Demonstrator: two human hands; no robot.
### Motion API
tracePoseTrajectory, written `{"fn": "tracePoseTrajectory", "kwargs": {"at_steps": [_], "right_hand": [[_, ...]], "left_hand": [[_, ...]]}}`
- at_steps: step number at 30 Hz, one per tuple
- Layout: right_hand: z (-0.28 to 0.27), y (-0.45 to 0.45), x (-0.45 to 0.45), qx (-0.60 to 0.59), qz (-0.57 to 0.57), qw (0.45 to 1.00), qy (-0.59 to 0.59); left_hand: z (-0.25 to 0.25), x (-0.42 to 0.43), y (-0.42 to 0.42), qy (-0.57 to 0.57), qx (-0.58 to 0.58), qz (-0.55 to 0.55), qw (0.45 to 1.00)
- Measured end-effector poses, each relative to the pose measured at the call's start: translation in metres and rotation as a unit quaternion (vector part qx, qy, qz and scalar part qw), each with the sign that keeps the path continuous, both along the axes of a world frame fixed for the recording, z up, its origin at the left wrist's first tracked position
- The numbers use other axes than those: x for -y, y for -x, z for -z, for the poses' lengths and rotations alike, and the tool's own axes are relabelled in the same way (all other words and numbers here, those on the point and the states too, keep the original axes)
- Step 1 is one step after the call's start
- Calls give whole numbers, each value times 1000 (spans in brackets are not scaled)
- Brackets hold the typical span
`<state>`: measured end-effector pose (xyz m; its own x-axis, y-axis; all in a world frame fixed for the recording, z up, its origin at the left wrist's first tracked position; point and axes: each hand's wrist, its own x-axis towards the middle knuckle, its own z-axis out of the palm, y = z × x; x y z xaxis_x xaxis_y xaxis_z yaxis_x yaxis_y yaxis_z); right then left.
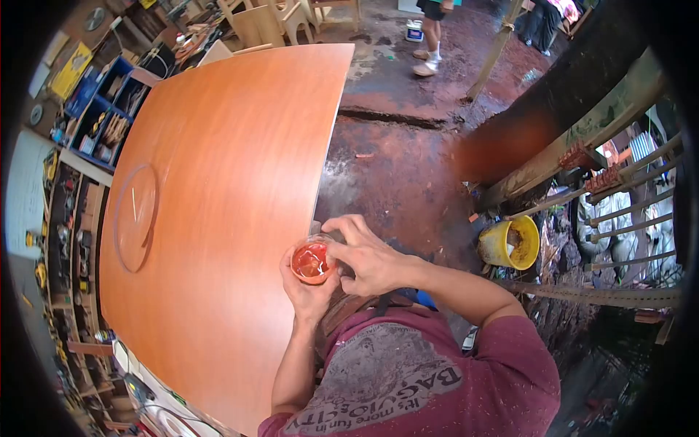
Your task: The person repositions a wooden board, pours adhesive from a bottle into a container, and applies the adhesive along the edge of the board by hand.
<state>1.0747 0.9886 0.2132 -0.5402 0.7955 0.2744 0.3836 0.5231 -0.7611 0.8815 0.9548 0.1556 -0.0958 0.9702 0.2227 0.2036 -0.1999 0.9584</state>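
Note:
Near the right edge of a large orange-brown wooden panel, a small round container with red, glossy contents is held up in front of the body. My left hand is wrapped round its side and underside. Bent over its rim from the right, my right hand has its fingers curled, with the index finger and thumb at the container's edge. Whether anything small is between those fingertips is hidden. A clear hoop or coil of strip lies on the panel's left part.
A blue compartment box and tool shelves stand on the left. Wooden chairs are behind the panel. A person's legs show at the top. On the right are a yellow bucket, a post and a wooden rail.

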Motion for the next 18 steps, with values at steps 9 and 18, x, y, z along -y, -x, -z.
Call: {"fn": "tracePoseTrajectory", "kwargs": {"at_steps": [9,18], "right_hand": [[15,-42,-98,-95,9,986,135],[124,-131,-323,-554,-3,749,364]], "left_hand": [[5,-105,-22,74,23,6,997],[-29,-211,-43,0,69,-101,993]]}}
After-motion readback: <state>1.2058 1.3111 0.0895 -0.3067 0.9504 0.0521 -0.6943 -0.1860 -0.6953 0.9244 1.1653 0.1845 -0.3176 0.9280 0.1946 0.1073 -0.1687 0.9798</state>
